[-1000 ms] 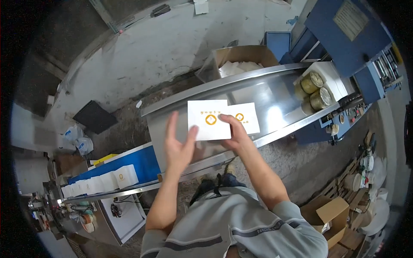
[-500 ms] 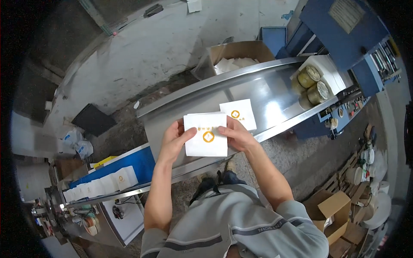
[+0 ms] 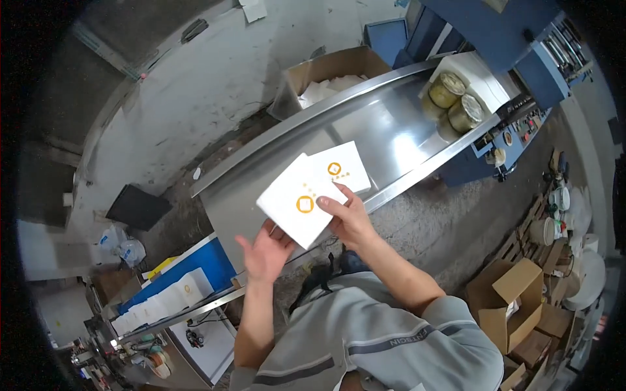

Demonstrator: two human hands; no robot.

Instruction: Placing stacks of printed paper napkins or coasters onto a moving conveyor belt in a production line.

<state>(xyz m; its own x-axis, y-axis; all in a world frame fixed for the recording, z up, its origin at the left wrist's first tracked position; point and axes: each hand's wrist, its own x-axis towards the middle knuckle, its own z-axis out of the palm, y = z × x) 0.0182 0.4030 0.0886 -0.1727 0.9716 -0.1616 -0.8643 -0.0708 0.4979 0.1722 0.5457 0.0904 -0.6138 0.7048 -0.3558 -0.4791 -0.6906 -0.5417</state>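
Observation:
My right hand (image 3: 351, 216) grips a stack of white square paper napkins (image 3: 283, 201) at its right edge, thumb on top and fingers beneath. An orange ring mark and small orange print show on the top napkin. The stack is turned at a slant above the metal table. Just below its lower left edge, my left hand (image 3: 266, 255) is open, palm up with the thumb spread; some fingertips are hidden under the napkins. A second napkin stack (image 3: 349, 156) with the same orange mark lies on the table beyond, partly covered by the held one.
Two tins (image 3: 447, 90) stand by a white block at the metal table's (image 3: 385, 124) far right end, near a blue machine (image 3: 456, 26). Behind the table is a carton (image 3: 306, 72) of white paper. A row of napkin stacks (image 3: 163, 301) lies on a blue belt (image 3: 215, 260) at left.
My left hand has let go of the napkin stack and moved down, opening palm up. The stack has turned from square-on to slanted in my right hand. The whole view has shifted slightly.

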